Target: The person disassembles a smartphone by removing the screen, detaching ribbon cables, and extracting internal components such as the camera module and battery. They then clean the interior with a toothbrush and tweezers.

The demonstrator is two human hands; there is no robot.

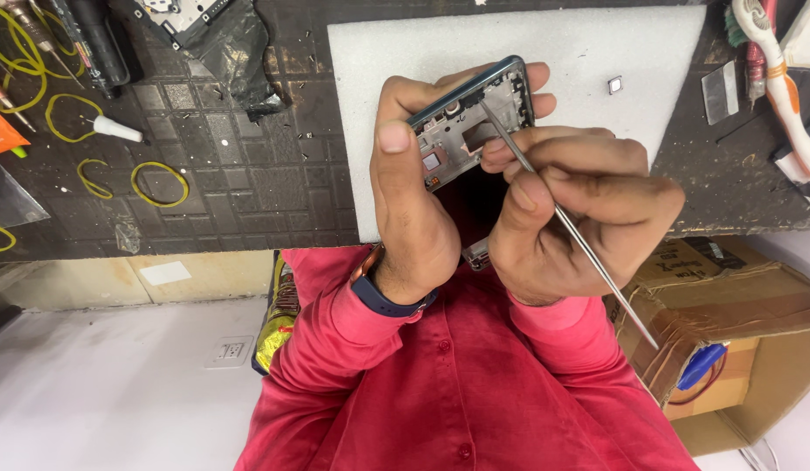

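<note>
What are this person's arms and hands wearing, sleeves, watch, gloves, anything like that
Both arms are in long sleeves of a bright pinkish-red buttoned shirt, with cuffs ending at the wrists. The left hand is bare, with no glove or visible ring; on its wrist sits a watch with a dark blue band and a copper-coloured case edge. The right hand is bare too, with nothing showing on its wrist.

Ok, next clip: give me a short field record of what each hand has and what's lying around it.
left hand: holds an opened phone frame by its edge
right hand: pinches a thin metal probe, tip inside the frame
surface: white foam sheet on a dark tiled mat
nearby: yellow rubber bands at one side, cardboard box at the other
clothing: red shirt, wristwatch
</note>
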